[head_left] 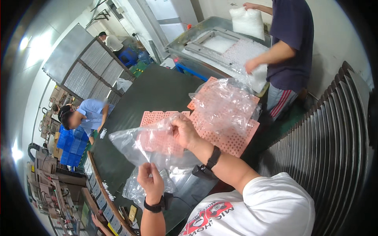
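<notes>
A clear plastic bag [134, 143] is stretched between my two hands, over the dark table. My left hand [150, 180] pinches its near edge, and my right hand [184, 131] grips its upper right part. The bag looks flat, with nothing visible inside. Beneath it show pink perforated sheets [232, 143], partly covered by a heap of crumpled clear bags [226, 104]. More crumpled clear bags [132, 188] lie close to my left wrist.
Across the table a co-worker [291, 47] holds a white filled bag [247, 23] over a large bin [173, 49]. Another person [92, 114] leans at the table's left side. Stacked metal trays [330, 129] rise at my right. Blue crates [73, 147] stand at left.
</notes>
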Demonstrator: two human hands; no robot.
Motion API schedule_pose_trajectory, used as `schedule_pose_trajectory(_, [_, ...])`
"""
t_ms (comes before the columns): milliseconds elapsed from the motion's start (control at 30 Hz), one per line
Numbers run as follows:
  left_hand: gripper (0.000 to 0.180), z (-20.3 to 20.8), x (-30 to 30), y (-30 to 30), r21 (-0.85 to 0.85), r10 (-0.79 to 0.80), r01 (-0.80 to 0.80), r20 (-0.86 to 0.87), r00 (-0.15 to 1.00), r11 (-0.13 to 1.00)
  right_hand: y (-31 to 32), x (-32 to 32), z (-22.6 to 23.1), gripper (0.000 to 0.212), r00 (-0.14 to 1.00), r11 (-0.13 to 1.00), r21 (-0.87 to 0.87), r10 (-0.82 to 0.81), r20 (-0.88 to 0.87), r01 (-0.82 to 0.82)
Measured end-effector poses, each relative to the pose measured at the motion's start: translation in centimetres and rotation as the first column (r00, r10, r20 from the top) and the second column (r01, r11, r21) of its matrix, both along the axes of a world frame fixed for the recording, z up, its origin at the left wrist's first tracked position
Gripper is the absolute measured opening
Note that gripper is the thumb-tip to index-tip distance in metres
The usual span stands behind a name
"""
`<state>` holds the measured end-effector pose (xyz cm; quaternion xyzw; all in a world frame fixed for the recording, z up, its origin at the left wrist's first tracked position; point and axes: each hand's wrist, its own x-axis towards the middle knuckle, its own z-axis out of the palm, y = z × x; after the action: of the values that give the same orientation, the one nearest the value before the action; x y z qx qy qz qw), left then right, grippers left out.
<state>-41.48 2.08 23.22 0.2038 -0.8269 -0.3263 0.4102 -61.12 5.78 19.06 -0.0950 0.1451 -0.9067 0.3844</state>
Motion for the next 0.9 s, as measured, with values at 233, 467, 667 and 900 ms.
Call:
schedule_pose_trajectory(233, [0.026,4.6,0.4,1.5,-0.579,0.115,-0.047,0.082,0.99,0.814,2.1,5.6,-0.8,0.016,0.955,0.946,0.129,0.292,0.059,-0.297])
schedule_pose_trajectory(467, [0.01,0.3,0.8,0.3,-0.4,0.072,0.069,0.326,0.943,0.914,2.6,9.8,-1.7,0.001,0.819,0.814,0.086,0.568,0.086,-0.574])
schedule_pose_trajectory(667, [0.006,-0.3,1.7,0.7,-0.456,0.108,0.077,0.366,0.924,0.887,2.8,8.6,-4.5,0.013,0.767,0.742,0.305,0.639,-0.055,-0.597])
schedule_pose_trajectory(900, [0.006,-0.6,2.0,0.9,-0.528,0.148,0.083,0.381,0.913,0.845,4.2,9.5,-2.3,0.019,0.735,0.701,0.26,0.676,0.054,-0.664])
